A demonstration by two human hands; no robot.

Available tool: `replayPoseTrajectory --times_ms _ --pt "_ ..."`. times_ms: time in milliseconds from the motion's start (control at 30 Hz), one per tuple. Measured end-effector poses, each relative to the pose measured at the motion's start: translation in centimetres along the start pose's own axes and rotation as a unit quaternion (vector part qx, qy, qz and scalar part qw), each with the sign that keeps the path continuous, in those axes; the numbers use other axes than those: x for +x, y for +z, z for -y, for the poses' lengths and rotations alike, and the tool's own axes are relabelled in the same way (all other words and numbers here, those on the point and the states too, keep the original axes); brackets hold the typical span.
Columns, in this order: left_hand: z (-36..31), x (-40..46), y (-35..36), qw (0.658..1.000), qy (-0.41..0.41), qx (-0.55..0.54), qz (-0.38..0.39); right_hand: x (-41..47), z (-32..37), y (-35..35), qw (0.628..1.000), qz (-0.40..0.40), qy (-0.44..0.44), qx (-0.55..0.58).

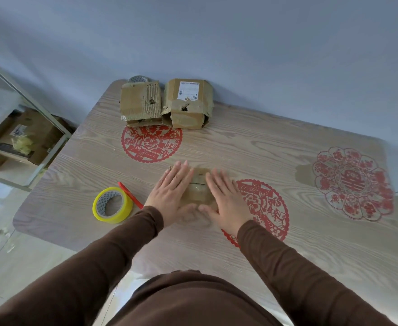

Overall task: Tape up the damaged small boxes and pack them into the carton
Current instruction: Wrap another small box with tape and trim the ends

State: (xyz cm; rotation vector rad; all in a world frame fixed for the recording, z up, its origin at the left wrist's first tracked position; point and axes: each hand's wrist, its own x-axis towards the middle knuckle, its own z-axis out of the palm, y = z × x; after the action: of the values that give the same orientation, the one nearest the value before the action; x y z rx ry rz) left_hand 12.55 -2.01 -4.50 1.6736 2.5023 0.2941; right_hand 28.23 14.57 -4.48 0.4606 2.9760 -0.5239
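Note:
A small brown cardboard box (198,188) lies on the table in front of me. My left hand (172,188) and my right hand (225,198) lie flat on it, fingers spread, one on each side of its top. To the left sit a yellow roll of tape (112,205) and a red cutter (130,195). At the table's far edge stand two torn small boxes: a ripped corrugated box (140,103) and a box with a white label (187,103) and a hole in it.
The wood-grain table (263,149) carries red paper-cut decals. Another tape roll (138,79) peeks out behind the far boxes. A shelf unit (16,137) with cardboard cartons stands at the left. The wall runs along the table's far side.

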Motion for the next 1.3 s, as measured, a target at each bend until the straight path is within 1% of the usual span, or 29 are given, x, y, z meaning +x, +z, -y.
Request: replayPoseTrajectory --times_ms 33,67,167,267,400,433,467,500,533,567,600,633,667,700,733,767,800,833,933,967,1033,1100,1167,1233,1300 --pt "0.3 0.3 0.7 0.999 0.01 0.022 0.031 0.2 0.1 0.6 1.0 0.01 -0.006 -0.029" --pt "0.4 0.6 1.4 0.998 0.019 0.036 0.042 0.4 0.2 1.1 0.999 0.004 -0.006 -0.05" --pt "0.6 1.2 2.5 0.998 0.018 0.045 0.029 0.9 0.2 1.9 0.996 -0.02 0.003 -0.088" --pt "0.6 1.3 3.0 0.998 0.02 0.053 0.016 1.0 -0.1 2.2 0.996 -0.016 -0.002 -0.092" --pt "0.6 1.6 2.8 0.999 0.017 0.021 0.031 1.0 0.1 2.0 0.997 0.016 0.007 -0.078" --pt "0.6 1.5 2.5 0.999 0.016 0.001 0.037 1.0 0.1 1.8 0.997 0.02 0.004 -0.069" --pt "0.8 1.4 2.2 0.999 0.013 -0.033 0.041 1.0 0.0 1.5 0.999 0.014 -0.002 -0.035" --pt "0.8 1.4 1.6 0.996 0.0 -0.086 0.039 0.9 0.0 1.0 1.0 0.004 -0.003 0.027" --pt "0.9 1.2 1.0 0.989 -0.032 -0.143 0.023 0.8 0.0 0.5 0.994 -0.013 0.01 0.105" --pt "0.9 1.2 0.5 0.977 -0.087 -0.193 -0.011 0.5 0.0 0.0 0.982 -0.04 0.042 0.179" --pt "0.8 1.4 0.2 0.956 -0.166 -0.239 -0.046 0.5 -0.4 -0.1 0.964 -0.072 0.092 0.239" --pt "1.0 1.6 0.0 0.917 -0.256 -0.299 -0.059 0.4 -0.7 -0.3 0.94 -0.094 0.154 0.289" --pt "1.2 2.0 0.1 0.857 -0.35 -0.376 -0.044 0.4 -1.1 -0.6 0.912 -0.096 0.213 0.336" --pt "1.3 2.3 0.1 0.785 -0.423 -0.453 -0.013 0.5 -1.3 -0.9 0.886 -0.075 0.254 0.382" --pt "1.3 2.5 0.3 0.722 -0.472 -0.505 0.012 0.5 -1.2 -1.2 0.86 -0.042 0.272 0.43" --pt "1.3 2.6 0.6 0.696 -0.484 -0.53 0.028 0.5 -1.0 -1.5 0.837 -0.012 0.281 0.469" --pt "1.4 2.6 1.1 0.692 -0.48 -0.538 0.026 0.5 -0.6 -1.9 0.819 -0.005 0.283 0.499" --pt "1.2 2.5 1.3 0.697 -0.472 -0.54 0.013 0.4 -0.3 -2.1 0.806 -0.029 0.284 0.518" --pt "-0.7 1.4 0.9 0.684 -0.45 -0.57 -0.068 -0.1 0.4 -1.9 0.763 -0.131 0.301 0.557" --pt "-0.9 0.8 1.6 0.686 -0.444 -0.571 -0.083 -0.3 0.4 -1.3 0.757 -0.14 0.307 0.56" --pt "-1.5 -0.5 2.3 0.688 -0.437 -0.574 -0.08 -0.9 0.2 0.1 0.763 -0.13 0.319 0.547" --pt "-1.6 -1.1 3.0 0.683 -0.422 -0.592 -0.069 -1.2 0.0 1.1 0.768 -0.108 0.315 0.547" --pt "-1.5 -0.7 3.2 0.671 -0.408 -0.616 -0.06 -1.1 -0.1 1.1 0.764 -0.076 0.303 0.565" --pt "-1.8 0.0 2.8 0.67 -0.406 -0.62 -0.053 -0.6 0.0 0.6 0.772 -0.044 0.286 0.566" --pt "-1.9 0.9 2.6 0.673 -0.412 -0.613 -0.043 0.3 0.1 0.3 0.778 -0.034 0.288 0.558"
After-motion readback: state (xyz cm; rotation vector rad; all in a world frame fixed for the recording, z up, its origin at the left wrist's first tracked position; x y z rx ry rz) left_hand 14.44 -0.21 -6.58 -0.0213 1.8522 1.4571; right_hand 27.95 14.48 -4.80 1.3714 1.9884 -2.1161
